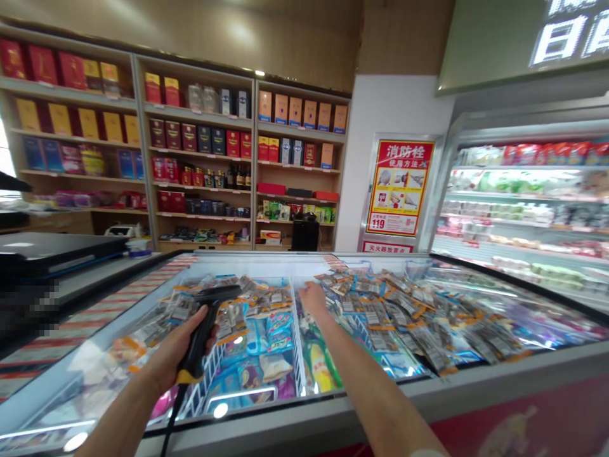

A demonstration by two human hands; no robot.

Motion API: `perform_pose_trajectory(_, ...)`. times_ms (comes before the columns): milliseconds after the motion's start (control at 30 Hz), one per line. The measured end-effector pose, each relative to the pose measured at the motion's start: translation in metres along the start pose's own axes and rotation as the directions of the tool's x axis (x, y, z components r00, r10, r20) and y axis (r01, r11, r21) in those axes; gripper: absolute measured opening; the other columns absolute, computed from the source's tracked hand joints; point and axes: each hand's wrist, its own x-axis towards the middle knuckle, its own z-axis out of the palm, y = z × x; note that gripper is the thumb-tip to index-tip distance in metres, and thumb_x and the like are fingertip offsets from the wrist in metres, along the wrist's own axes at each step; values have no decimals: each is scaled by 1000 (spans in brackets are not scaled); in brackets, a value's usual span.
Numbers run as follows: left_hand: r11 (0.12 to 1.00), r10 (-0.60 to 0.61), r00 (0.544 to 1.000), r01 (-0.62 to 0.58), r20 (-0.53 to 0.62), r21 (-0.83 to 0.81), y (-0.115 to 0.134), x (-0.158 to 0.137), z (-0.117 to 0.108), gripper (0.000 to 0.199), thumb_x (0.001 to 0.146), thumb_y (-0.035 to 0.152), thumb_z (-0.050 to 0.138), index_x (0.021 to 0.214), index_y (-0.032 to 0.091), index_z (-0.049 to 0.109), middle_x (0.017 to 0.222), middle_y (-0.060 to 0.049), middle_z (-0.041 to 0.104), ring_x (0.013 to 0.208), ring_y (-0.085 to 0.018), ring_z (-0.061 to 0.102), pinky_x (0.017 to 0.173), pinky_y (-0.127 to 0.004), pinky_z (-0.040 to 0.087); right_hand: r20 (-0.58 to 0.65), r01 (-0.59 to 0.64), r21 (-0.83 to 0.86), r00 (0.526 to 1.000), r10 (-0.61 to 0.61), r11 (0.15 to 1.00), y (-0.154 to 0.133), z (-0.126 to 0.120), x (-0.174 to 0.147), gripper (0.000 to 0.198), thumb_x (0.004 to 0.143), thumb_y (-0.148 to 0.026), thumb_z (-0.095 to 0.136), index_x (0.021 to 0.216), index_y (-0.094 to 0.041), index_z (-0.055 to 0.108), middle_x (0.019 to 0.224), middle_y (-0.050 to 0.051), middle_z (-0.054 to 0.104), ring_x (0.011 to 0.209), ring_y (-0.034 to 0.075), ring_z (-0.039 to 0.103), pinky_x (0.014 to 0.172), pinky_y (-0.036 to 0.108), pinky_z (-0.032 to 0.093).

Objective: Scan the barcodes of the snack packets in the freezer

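My left hand is wrapped round the handle of a black and yellow barcode scanner, whose head points away over the freezer. A cable runs down from its grip. My right hand reaches farther out, above the glass top of the chest freezer. Its fingers look curled in, and what they hold, if anything, is hidden. Just right of that hand, many small flat packets with orange edges lie spread over the glass. More such packets lie on the left, around the scanner.
Frozen goods in blue bags show through the glass, beside white wire dividers. A dark flat device stands at the left. Behind are shelves of boxes, a red poster and a lit refrigerated case.
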Motion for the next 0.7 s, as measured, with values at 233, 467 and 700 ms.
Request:
perform_pose_trajectory(233, 999, -38, 996, 38, 81, 0, -9, 7, 27, 20, 75, 33, 49, 71, 14, 53, 52, -2, 55, 37, -9, 47, 33, -18, 39, -233, -198, -279, 963, 134, 940, 109, -91, 23, 33, 74, -28, 44, 100, -13, 58, 98, 15, 60, 96, 28, 52, 77, 37, 39)
perform_pose_trajectory(467, 998, -37, 996, 34, 76, 47, -17, 11, 48, 21, 74, 35, 51, 70, 14, 51, 52, -1, 56, 38, -8, 47, 33, -18, 39, -28, -131, -439, 991, 133, 889, 162, -120, 48, 47, 73, -20, 41, 120, -21, 42, 124, 12, 44, 114, 32, 36, 84, 49, 31)
perform_pose_trajectory(700, 995, -55, 995, 48, 81, 85, -21, 14, 54, 26, 74, 38, 50, 64, 13, 51, 51, -2, 56, 37, -7, 46, 34, -17, 38, 62, -48, -398, 995, 79, 916, 174, -122, 64, 37, 63, -23, 55, 98, -15, 59, 103, 15, 58, 99, 31, 50, 78, 40, 37)
